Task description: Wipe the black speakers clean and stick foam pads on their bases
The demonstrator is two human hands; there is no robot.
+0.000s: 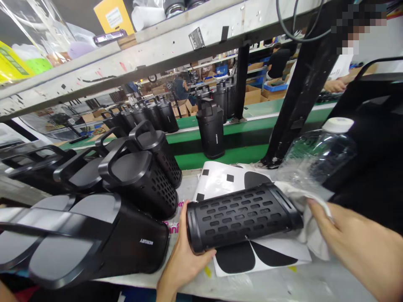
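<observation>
A black perforated speaker grille (241,216) lies on its side on a white sheet with black patches (267,251). My left hand (182,260) cups the grille's left end, thumb under it and fingers behind. My right hand (355,243) is closed on a white cloth (310,228) that touches the grille's right end.
Several black speakers (138,176) with handles lie in a row at the left. A clear plastic bottle (317,153) with a white cap lies at the right. More speakers (210,126) stand on the green conveyor (245,142) behind. A metal shelf (157,50) hangs overhead. Other people work at the back.
</observation>
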